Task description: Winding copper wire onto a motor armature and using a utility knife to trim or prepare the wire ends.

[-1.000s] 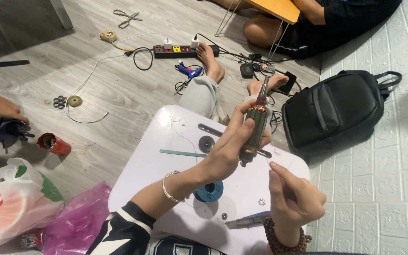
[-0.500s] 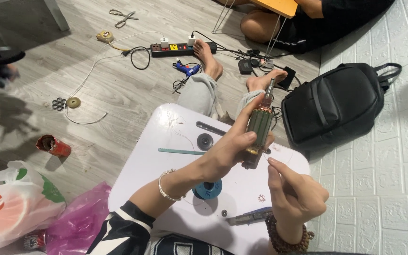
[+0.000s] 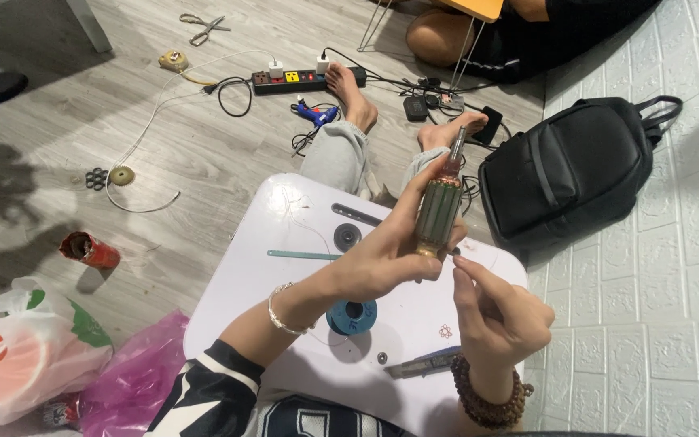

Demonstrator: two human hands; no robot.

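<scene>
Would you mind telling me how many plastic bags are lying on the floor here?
2: a white plastic bag at the lower left edge, and a pink plastic bag just right of it, beside the white table. Others may be out of frame.

The motor armature (image 3: 438, 212) is a slim cylinder with a greenish-brown slotted core, a copper-pink collar above it and a thin grey steel shaft at its top. It stands nearly upright, its shaft tipped toward one o'clock, held in the air over the white worktop's (image 3: 301, 218) far right edge.
</scene>
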